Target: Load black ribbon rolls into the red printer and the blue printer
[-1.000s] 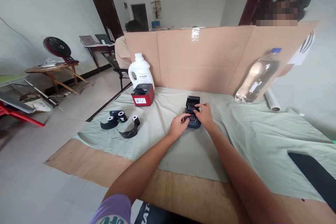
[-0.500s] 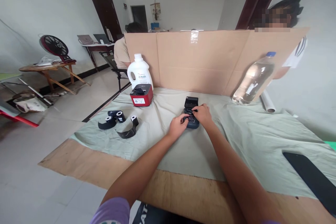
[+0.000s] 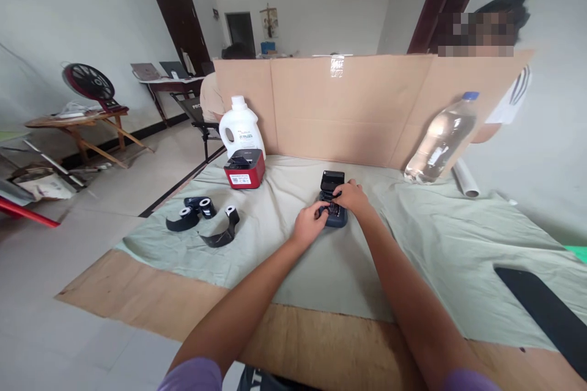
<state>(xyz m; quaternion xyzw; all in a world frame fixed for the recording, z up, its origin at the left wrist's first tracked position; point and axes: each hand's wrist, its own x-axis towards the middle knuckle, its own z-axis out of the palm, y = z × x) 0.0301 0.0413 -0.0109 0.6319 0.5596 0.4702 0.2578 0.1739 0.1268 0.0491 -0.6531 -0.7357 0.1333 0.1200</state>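
Observation:
A small dark handheld device [image 3: 338, 220], which looks like a portable label printer, lies on the cloth with its black lid [image 3: 332, 180] raised at the far side. My left hand [image 3: 309, 223] is closed on its left edge, with the thumb reaching over the open inside. From the right, my right hand [image 3: 352, 197] has its fingers pinched together over the inside near the hinge. Whatever is between those fingertips is too small to make out. To the left lie several black rolls with white cores, among them one roll [image 3: 224, 235] with a loose curled strip.
A red box-shaped device [image 3: 245, 176] stands before a white jug [image 3: 241, 128]. Behind the cloth [image 3: 293, 269] rises a cardboard panel [image 3: 339, 116]. A clear bottle [image 3: 440, 143] leans at right, beside a white tube [image 3: 466, 180]. A black phone-like slab [image 3: 541, 311] lies front right. Two people are beyond the panel.
The view has shifted slightly. My right fingertips have moved a little left over the inside of the device, nearer my left thumb. My left hand stays on its edge.

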